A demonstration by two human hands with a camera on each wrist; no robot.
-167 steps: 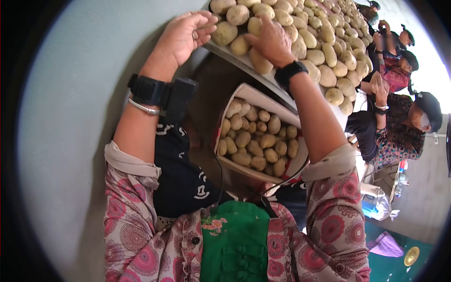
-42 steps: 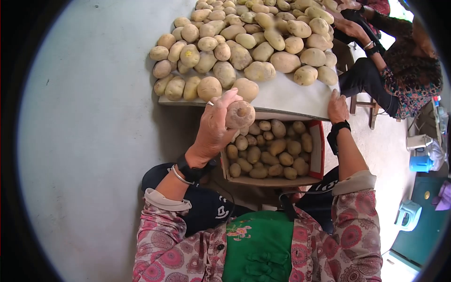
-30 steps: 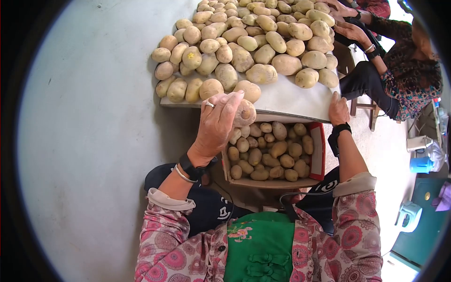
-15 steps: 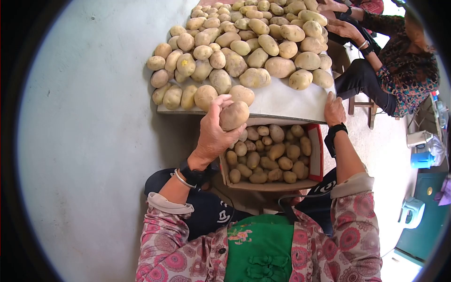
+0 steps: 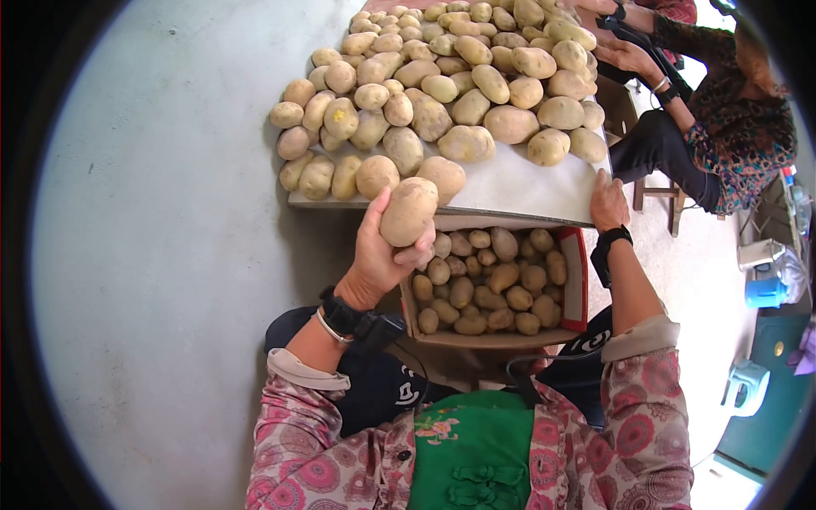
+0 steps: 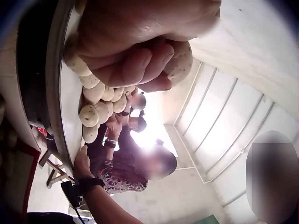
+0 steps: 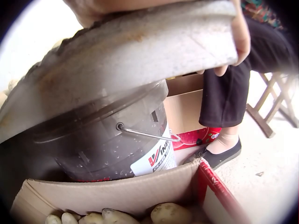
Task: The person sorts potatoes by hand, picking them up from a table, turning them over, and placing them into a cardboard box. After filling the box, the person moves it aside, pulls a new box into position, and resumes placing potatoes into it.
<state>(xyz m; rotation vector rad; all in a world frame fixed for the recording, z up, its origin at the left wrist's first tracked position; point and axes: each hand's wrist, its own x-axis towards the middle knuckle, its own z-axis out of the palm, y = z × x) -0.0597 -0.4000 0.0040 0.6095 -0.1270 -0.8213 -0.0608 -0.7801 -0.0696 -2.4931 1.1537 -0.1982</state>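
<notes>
My left hand (image 5: pixel 380 262) grips one large potato (image 5: pixel 410 212) just off the near edge of the table (image 5: pixel 510 189), with the thumb on its left side and fingers beneath. In the left wrist view the curled fingers (image 6: pixel 149 63) partly hide this potato (image 6: pixel 181 63). Loose potatoes (image 5: pixel 466 144) cover much of the tabletop, two of them right behind the held one. At the table's right corner lies my right hand (image 5: pixel 609 204); the right wrist view shows its fingers (image 7: pixel 240 39) curled over the metal edge (image 7: pixel 140 49).
Below the table edge stands a cardboard box (image 5: pixel 577 276) holding many potatoes (image 5: pixel 501 277). Behind it, under the table, is a dark bucket (image 7: pixel 107 144) with a wire handle. Another person (image 5: pixel 735 110) sits at the right side, near a wooden stool (image 5: pixel 676 204).
Across the earlier views the left hand came to hold a potato and turned it, now showing its long side. The right hand left the potatoes for the table corner and has stayed there.
</notes>
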